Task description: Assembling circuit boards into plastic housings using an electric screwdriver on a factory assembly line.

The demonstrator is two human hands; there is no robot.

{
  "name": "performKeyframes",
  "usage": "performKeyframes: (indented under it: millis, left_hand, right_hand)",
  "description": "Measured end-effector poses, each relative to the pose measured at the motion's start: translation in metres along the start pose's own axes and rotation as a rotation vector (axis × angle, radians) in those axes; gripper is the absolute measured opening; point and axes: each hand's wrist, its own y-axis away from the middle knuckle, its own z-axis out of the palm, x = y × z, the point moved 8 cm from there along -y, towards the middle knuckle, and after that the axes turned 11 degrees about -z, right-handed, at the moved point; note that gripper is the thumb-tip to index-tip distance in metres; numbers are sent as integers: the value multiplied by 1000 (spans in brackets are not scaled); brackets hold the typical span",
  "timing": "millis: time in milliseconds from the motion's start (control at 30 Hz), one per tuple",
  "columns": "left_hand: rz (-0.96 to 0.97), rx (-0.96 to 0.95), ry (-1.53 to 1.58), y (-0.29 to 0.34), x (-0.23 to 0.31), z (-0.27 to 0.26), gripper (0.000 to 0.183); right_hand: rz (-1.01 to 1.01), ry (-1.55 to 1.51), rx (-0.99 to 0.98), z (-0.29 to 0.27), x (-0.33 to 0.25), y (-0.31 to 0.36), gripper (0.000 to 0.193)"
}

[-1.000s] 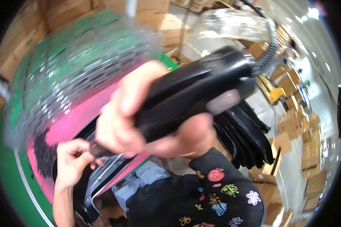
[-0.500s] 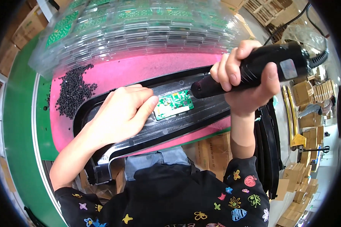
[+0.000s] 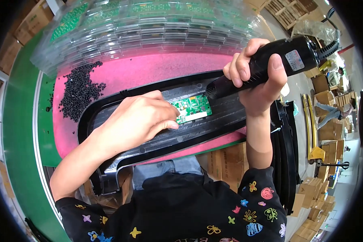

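Note:
A green circuit board [image 3: 194,109] lies inside a long black plastic housing [image 3: 161,152] on a pink mat. My left hand [image 3: 143,117] is closed at the board's left end, its thumb and fingers gripping that edge; the fingertips are partly hidden. My right hand [image 3: 256,76] is wrapped around a black electric screwdriver [image 3: 270,66], which slants down to the left. Its tip meets or hovers just over the board's upper right corner; the exact contact is too small to make out.
Small black screws [image 3: 80,90] lie in a heap at the mat's left. Stacked clear plastic trays [image 3: 157,30] with green boards stand along the back. More black housings [image 3: 284,153] lean at my right. Cardboard boxes [image 3: 330,149] and a distant person [image 3: 330,113] are beyond.
My left hand has shifted right and now covers more of the board's left end. The screwdriver stays at the board's upper right corner, its body slightly lower left in view.

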Motion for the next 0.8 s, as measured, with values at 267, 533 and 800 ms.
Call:
performKeyframes:
  millis: [267,533,800]
  left_hand:
    - [-202,-140,-16,-2,-9,5,18]
    - [-229,-149,-28,0,-12,7,18]
    - [-89,114,229,-2,-9,-13,9]
  right_hand:
    - [156,56,-114,14,16,-9,42]
    - [112,118,-22,13,14,-4,46]
    - [-73,-408,-312,52,-49,-7,53]
